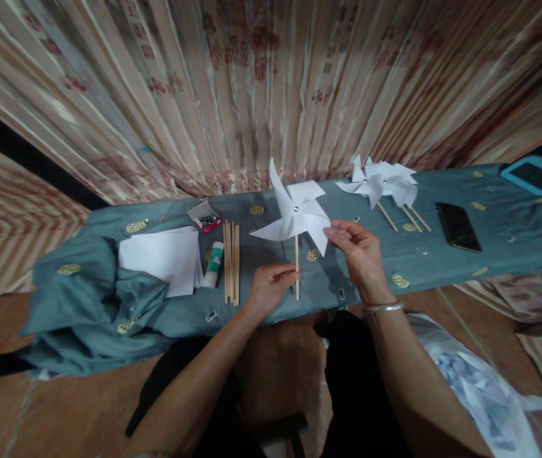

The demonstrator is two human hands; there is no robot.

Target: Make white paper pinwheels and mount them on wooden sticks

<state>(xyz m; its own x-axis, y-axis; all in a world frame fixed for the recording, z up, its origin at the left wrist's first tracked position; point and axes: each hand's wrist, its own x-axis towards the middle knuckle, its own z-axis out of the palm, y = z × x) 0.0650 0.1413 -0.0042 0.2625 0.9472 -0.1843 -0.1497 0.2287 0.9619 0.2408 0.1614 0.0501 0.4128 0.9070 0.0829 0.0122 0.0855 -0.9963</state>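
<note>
A white paper pinwheel (294, 216) stands upright in front of me, a shiny pin at its centre and a thin wooden stick (296, 286) below it. My left hand (275, 286) pinches that stick between thumb and fingers, partway down. At the pinwheel's right side, my right hand (357, 248) has thumb and fingertips closed on the edge of a paper blade. Left of my left hand lie several loose wooden sticks (231, 264), beside a green and white glue stick (214, 264).
White paper sheets (161, 254) and a small red box of pins (207, 219) lie left on the cloth-covered table (271, 312). Finished pinwheels (385, 181), a black phone (458, 226) and a blue-framed tablet (538, 175) are right. A plastic bag of paper scraps (476, 381) sits below.
</note>
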